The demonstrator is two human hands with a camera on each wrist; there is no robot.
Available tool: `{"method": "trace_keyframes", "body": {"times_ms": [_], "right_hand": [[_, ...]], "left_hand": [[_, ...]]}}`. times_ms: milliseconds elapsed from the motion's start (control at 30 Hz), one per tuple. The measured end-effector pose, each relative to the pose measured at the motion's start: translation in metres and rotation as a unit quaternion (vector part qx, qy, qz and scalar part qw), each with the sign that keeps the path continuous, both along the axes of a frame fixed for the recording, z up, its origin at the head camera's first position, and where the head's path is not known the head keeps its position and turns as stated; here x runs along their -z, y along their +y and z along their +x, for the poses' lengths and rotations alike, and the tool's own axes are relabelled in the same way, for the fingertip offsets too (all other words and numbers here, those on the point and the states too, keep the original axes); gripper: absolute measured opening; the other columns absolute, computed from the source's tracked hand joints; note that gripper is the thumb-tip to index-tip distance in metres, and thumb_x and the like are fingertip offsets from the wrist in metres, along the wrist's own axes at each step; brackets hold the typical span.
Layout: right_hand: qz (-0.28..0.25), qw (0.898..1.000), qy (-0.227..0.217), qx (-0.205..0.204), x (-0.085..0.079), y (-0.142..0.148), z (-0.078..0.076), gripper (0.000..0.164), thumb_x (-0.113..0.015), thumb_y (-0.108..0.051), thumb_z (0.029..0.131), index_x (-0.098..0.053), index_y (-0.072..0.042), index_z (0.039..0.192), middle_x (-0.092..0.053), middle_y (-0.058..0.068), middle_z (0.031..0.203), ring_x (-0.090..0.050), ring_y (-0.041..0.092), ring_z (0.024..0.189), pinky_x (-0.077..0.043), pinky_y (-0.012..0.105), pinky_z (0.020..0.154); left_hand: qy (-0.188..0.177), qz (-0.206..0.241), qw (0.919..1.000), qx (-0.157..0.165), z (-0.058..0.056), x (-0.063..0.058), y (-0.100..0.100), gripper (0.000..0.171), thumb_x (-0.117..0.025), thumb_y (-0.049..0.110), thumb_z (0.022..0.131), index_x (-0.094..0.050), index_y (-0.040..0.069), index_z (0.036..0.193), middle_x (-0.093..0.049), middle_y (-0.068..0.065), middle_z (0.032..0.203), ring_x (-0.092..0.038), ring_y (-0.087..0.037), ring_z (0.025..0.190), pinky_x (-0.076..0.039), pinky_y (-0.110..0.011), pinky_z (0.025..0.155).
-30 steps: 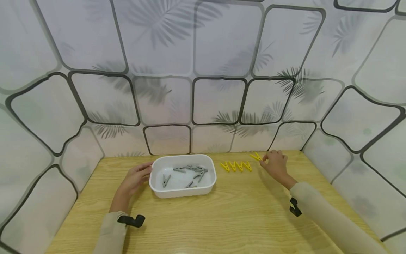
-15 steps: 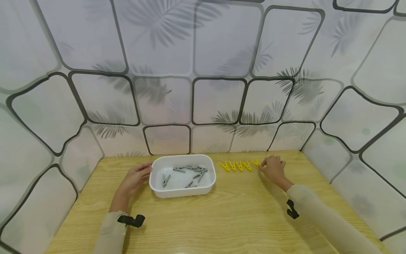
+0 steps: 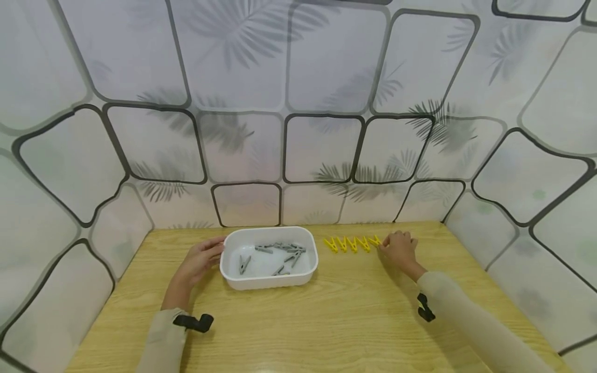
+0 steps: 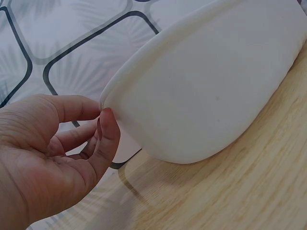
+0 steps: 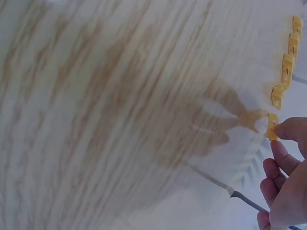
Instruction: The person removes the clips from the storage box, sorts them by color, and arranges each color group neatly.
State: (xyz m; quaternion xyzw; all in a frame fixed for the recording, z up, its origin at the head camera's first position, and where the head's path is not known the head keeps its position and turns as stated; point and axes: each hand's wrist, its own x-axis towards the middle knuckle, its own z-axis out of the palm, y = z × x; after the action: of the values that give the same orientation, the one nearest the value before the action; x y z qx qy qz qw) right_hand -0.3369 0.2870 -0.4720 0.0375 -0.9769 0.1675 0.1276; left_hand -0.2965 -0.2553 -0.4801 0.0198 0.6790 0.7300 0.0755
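Note:
At the right end of a row of yellow clothespins (image 3: 353, 244), my right hand (image 3: 399, 249) pinches one more yellow clothespin (image 5: 272, 126) between thumb and fingers. That clothespin is low over the table, close beside the last of the row. Its legs spread to the left in the head view. On the left, my left hand (image 3: 199, 263) holds the rim of a white plastic tub (image 3: 268, 283) with thumb and index finger, as the left wrist view shows at the rim's corner (image 4: 106, 103). Several grey clothespins (image 3: 281, 247) lie scattered inside the tub.
The wooden tabletop (image 3: 298, 331) carries everything. A patterned wall covering (image 3: 242, 145) rises right behind the tub and the row, and closes off both sides. Black straps (image 3: 193, 323) sit at both sleeves.
My right hand has moved left and slightly toward me, bringing its yellow clothespin down from behind the row to its right end. My left hand and the tub have stayed put.

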Motion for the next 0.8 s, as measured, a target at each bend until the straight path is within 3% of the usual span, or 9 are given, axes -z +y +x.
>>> {"method": "trace_keyframes", "body": {"times_ms": [233,800], "right_hand": [[-0.015,0.999,-0.030,0.011,0.005,0.000,0.000,0.023,-0.069,-0.020,0.093,-0.073,0.002,0.089,-0.062,0.025,0.101,-0.050,0.046,0.102,-0.033,0.066,0.087],[-0.010,0.999,-0.034,0.007,0.013,0.002,-0.003,0.025,-0.072,-0.024,0.094,-0.073,0.000,0.086,-0.062,0.022,0.097,-0.051,0.044,0.098,-0.034,0.063,0.086]], "left_hand": [[-0.016,-0.012,0.9998,-0.003,-0.001,-0.001,0.001,0.059,-0.057,0.015,0.106,-0.033,-0.008,0.155,-0.065,0.017,0.107,-0.063,0.002,0.099,-0.057,-0.020,0.088],[-0.006,-0.007,1.0000,0.002,0.001,-0.001,0.001,0.060,-0.057,0.016,0.106,-0.034,-0.010,0.154,-0.065,0.017,0.108,-0.064,0.002,0.099,-0.057,-0.020,0.087]]}}
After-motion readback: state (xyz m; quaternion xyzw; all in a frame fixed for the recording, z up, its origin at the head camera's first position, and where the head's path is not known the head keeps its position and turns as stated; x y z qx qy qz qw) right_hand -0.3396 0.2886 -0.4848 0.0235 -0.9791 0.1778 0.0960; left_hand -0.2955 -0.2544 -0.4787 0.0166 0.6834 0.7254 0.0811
